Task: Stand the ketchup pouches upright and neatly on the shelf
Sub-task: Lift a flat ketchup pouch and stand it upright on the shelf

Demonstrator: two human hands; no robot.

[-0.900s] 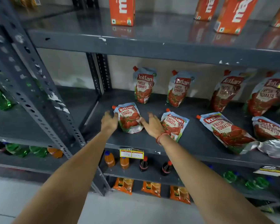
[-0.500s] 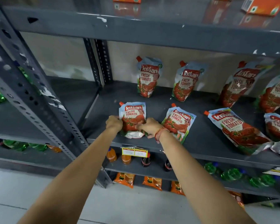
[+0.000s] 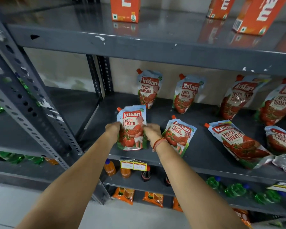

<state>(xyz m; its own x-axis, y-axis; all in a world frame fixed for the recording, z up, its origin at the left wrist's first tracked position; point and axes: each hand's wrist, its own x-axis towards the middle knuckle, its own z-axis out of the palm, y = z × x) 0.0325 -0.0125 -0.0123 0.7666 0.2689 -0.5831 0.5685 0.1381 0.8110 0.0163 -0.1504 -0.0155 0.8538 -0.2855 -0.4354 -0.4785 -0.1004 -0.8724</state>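
Ketchup pouch [image 3: 132,128]: front-left of the shelf [image 3: 205,156], base near the front edge, raised almost upright, orange spout at 11 o'clock.
Left hand [image 3: 113,129]: clamps the pouch's left edge at about 9 o'clock, fingers [image 3: 118,125] curled onto it.
Right hand [image 3: 151,129]: clamps the right edge at 3 o'clock; pouch sits between both sets of fingers.
Step done well: probably press the base flat, square the label forward, release gently.
Lying pouches [image 3: 179,136]: at 3 o'clock, flat, not yet stood.
Back row [image 3: 149,88]: at 1 o'clock, leaning upright on the wall.
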